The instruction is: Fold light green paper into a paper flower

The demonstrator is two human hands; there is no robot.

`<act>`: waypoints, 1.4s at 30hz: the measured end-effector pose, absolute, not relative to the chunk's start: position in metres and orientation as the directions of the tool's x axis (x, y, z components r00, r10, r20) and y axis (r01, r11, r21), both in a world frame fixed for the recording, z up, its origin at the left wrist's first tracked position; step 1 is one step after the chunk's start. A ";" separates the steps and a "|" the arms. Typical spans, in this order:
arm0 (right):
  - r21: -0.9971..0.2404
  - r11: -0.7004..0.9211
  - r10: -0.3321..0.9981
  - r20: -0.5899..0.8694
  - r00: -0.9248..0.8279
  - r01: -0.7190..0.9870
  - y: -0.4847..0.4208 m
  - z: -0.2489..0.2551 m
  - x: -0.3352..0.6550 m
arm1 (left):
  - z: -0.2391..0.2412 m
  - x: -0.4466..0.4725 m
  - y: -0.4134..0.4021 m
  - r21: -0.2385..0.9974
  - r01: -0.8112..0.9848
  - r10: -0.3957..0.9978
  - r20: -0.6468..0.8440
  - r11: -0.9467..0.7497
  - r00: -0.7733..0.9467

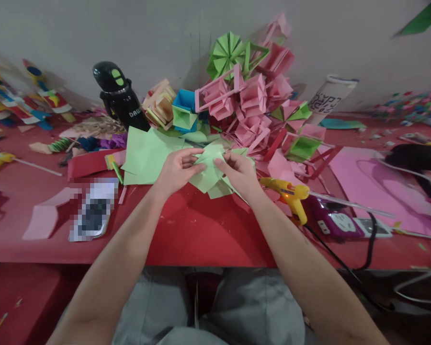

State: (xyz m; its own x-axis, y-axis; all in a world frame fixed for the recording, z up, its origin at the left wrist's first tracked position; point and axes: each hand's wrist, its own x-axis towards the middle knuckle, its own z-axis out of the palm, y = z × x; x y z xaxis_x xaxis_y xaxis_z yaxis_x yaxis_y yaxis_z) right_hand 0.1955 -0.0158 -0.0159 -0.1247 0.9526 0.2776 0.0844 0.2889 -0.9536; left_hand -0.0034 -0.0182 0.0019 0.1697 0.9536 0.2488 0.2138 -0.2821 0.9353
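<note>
My left hand (182, 167) pinches the left side of a light green piece of paper (211, 165), thumb on top. On its right side, my right hand (239, 171) grips the same paper between thumb and fingers. The piece looks creased or layered, but its exact shape is hard to make out. More light green sheets (143, 155) lie on the table to the left, partly beneath my left hand. Close to my right wrist rests a yellow hot glue gun (290, 192) with its orange light lit.
Pink folded paper boxes (251, 96) pile up against the wall. A black bottle (120, 96) stands behind the green sheets. At left lies a phone (95, 211); at right, a purple power strip (335, 220) with cables. Pink sheets (373, 187) cover the right side.
</note>
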 end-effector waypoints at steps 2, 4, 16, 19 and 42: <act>-0.945 0.320 0.938 0.307 -0.160 0.065 -0.017 -0.015 0.196 | 0.001 -0.003 -0.019 0.936 0.213 0.952 0.241 -0.280 0.190; -0.927 0.364 0.920 0.343 -0.192 0.087 -0.018 -0.014 0.197 | 0.002 -0.003 -0.021 0.927 0.234 0.945 0.243 -0.292 0.217; -0.879 0.420 0.902 0.379 -0.205 0.226 -0.021 -0.013 0.194 | -0.001 -0.002 -0.022 0.901 0.293 0.927 0.231 -0.319 0.296; -0.893 0.376 0.923 0.338 -0.183 0.247 -0.022 -0.012 0.193 | -0.001 -0.002 -0.023 0.907 0.284 0.926 0.221 -0.311 0.306; -0.943 0.301 0.953 0.291 -0.087 0.141 -0.021 -0.016 0.186 | 0.005 0.003 -0.026 0.901 0.318 0.949 0.236 -0.295 0.211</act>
